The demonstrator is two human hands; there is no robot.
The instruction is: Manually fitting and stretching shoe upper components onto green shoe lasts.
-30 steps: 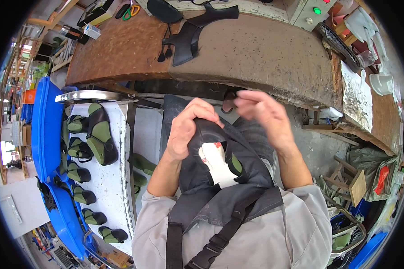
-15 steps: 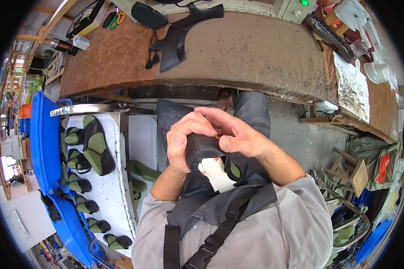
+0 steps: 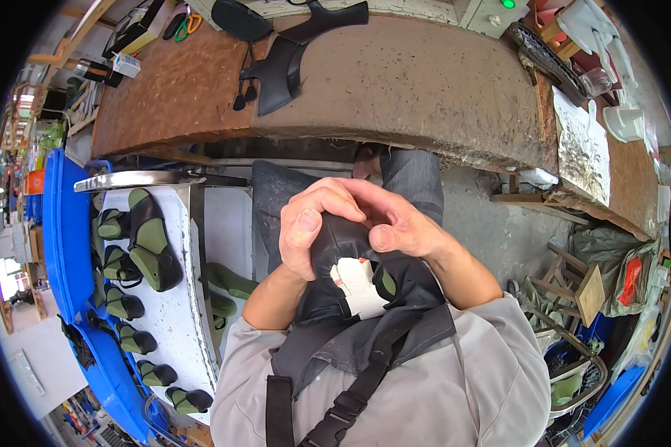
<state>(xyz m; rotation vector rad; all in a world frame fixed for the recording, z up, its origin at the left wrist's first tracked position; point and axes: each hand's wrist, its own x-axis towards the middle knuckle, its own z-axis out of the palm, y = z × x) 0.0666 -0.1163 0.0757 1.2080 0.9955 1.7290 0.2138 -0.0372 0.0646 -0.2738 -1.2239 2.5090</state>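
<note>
Hands (image 3: 306,217) (image 3: 404,223) around black shoe (image 3: 343,242), apparently leather

A grey shirt (image 3: 492,365), a dark apron (image 3: 322,353), black straps (image 3: 279,410) with a buckle (image 3: 346,407) and dark trousers (image 3: 413,182) are worn.

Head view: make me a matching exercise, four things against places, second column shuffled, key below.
1. black leather-look shoe showing white inside
2. green-and-black shoes
3. blue plastic bins
4. stained white paper sheet

A. right end of the brown workbench
B. on the white painted rack
C. held between left hand and right hand
D. left of the rack

Pairs: 1-C, 2-B, 3-D, 4-A
</note>
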